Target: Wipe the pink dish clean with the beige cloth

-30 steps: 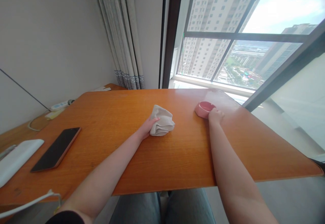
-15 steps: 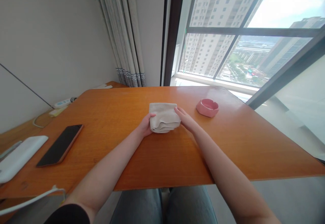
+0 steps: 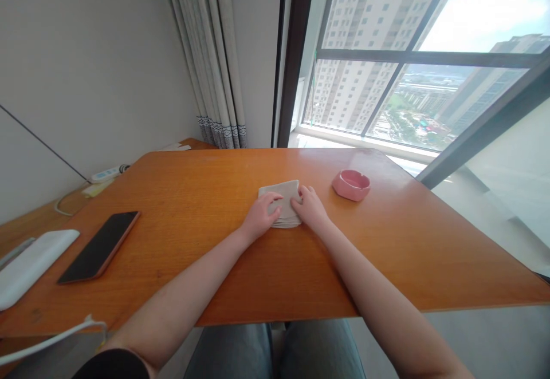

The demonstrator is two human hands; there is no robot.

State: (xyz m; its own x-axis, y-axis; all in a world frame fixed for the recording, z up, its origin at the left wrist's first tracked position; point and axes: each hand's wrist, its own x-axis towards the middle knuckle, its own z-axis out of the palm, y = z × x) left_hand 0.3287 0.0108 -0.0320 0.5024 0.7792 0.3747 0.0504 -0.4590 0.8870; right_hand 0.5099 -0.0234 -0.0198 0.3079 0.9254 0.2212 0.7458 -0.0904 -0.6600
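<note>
A folded light-grey cloth (image 3: 284,191) lies as a thick, layered pad near the middle of the wooden table. My left hand (image 3: 260,214) reaches over its left part, thumb and fingers spread apart on top of or just above it. At the right edge is my right hand (image 3: 313,209), its thumb on the cloth and its bent fingers around the border, closed on that edge. Both hands hide parts of the cloth's sides.
A pink ashtray (image 3: 351,185) stands right of the cloth. To the left are a dark phone (image 3: 101,246) and a white flat device (image 3: 36,264). A white cable (image 3: 55,342) crosses the near left corner. The table (image 3: 387,253) ends just before my lap.
My left hand has let go of the cloth's left edge and moved right, over its top. The cloth has turned slightly and lies flatter. My right thumb has shifted onto its right part.
</note>
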